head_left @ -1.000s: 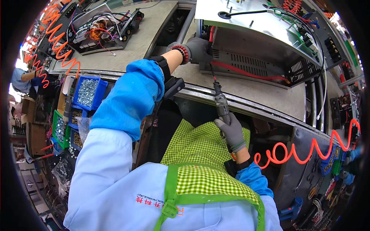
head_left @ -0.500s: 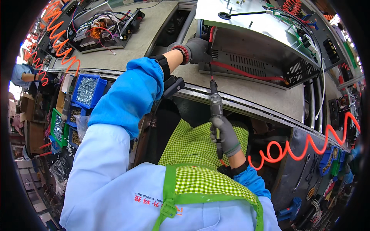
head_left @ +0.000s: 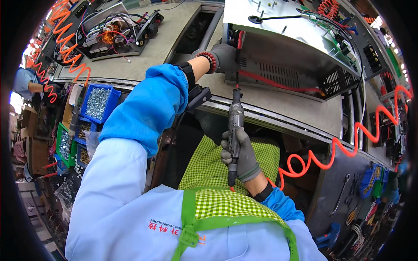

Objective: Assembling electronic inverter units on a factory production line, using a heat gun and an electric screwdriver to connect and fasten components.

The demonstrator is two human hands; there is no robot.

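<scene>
Grey knit gloves are covering both hands. The right hand (head_left: pixel 240 152) is wrapping its grip fully around a slim grey power screwdriver (head_left: pixel 235 130), which is standing upright with its tip reaching up toward the metal chassis (head_left: pixel 278 76) just above. An orange coiled hose (head_left: pixel 335 150) is trailing off to the right of that grip. The left hand (head_left: pixel 224 56) is pressing against the chassis's near left corner; its fingers are hidden behind the edge, so how far that grip is closing cannot be told. Far to the left of it, a blue bin (head_left: pixel 99 102) of small shiny screws is sitting below the table (head_left: pixel 165 52) edge; its label is too small to make out.
</scene>
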